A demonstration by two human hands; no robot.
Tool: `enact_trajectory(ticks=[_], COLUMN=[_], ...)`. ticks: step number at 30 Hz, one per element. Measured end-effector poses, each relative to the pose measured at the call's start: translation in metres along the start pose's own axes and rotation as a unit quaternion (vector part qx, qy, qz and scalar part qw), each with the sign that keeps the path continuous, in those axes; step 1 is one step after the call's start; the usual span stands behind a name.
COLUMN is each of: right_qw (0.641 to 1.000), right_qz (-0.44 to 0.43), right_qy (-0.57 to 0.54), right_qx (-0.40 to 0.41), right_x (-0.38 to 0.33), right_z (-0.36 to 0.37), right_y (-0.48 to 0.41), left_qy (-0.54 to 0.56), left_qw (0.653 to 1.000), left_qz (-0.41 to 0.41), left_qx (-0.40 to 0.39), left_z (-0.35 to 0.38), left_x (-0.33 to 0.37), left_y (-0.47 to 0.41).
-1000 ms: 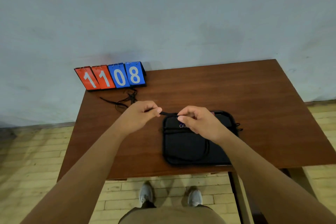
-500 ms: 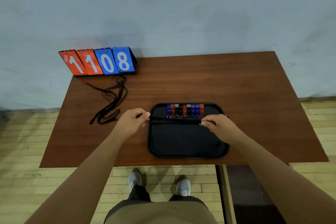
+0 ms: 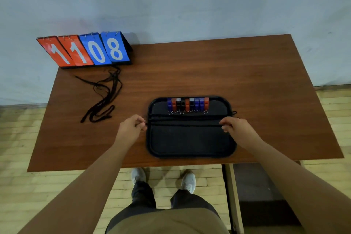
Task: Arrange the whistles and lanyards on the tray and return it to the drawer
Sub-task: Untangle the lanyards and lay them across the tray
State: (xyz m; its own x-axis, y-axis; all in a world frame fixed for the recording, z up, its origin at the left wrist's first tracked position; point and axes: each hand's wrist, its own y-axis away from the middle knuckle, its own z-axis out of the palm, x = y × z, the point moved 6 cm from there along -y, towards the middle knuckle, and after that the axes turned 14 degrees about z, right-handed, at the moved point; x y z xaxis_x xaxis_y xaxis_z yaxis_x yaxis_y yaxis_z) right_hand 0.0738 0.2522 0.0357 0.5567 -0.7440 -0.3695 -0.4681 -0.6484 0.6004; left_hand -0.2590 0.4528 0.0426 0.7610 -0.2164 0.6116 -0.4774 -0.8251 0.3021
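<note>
A black tray (image 3: 190, 146) lies near the table's front edge. Along its far side stands a row of blue, red, black and white whistles (image 3: 188, 104) with small metal rings. A black lanyard (image 3: 182, 124) is stretched straight across the tray below the whistles. My left hand (image 3: 131, 129) pinches its left end at the tray's left rim. My right hand (image 3: 237, 129) pinches its right end at the right rim. Another lanyard lies just above it. A loose bundle of black lanyards (image 3: 104, 97) lies on the table to the left.
A flip scoreboard (image 3: 85, 49) reading 1108 stands at the table's (image 3: 228, 72) far left corner against the wall. A table leg (image 3: 233, 195) and dark cabinet side show under the front right. My feet stand on a light brick floor.
My hands moved apart, pulling the lanyard straight across the tray, and lowered it slightly toward the tray. The camera view shifted back, showing the whistle row and the lanyard bundle.
</note>
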Motion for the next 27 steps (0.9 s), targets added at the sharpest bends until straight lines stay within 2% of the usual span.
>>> enact_trajectory(ticks=[5,12,17,27], right_qw=[0.998,0.982,0.980,0.970], right_qz=[0.020,-0.003,0.009,0.055], right_qy=[0.023,0.097,0.108,0.113], right_qx=[0.058,0.161,0.164,0.207], right_x=[0.008,0.010,0.008,0.006], right_z=[0.002,0.010,0.016,0.019], right_y=[-0.014,-0.029,-0.037,-0.042], left_qy=[-0.045,-0.119,-0.165,-0.088], left_qw=[0.998,0.989,0.977,0.989], left_qz=[0.034,0.088,0.139,0.119], left_qx=[0.005,0.003,-0.002,0.011], left_z=[0.017,0.031,0.039,0.047], left_x=[-0.007,-0.018,-0.019,-0.024], left_y=[-0.011,-0.034,-0.042,-0.049])
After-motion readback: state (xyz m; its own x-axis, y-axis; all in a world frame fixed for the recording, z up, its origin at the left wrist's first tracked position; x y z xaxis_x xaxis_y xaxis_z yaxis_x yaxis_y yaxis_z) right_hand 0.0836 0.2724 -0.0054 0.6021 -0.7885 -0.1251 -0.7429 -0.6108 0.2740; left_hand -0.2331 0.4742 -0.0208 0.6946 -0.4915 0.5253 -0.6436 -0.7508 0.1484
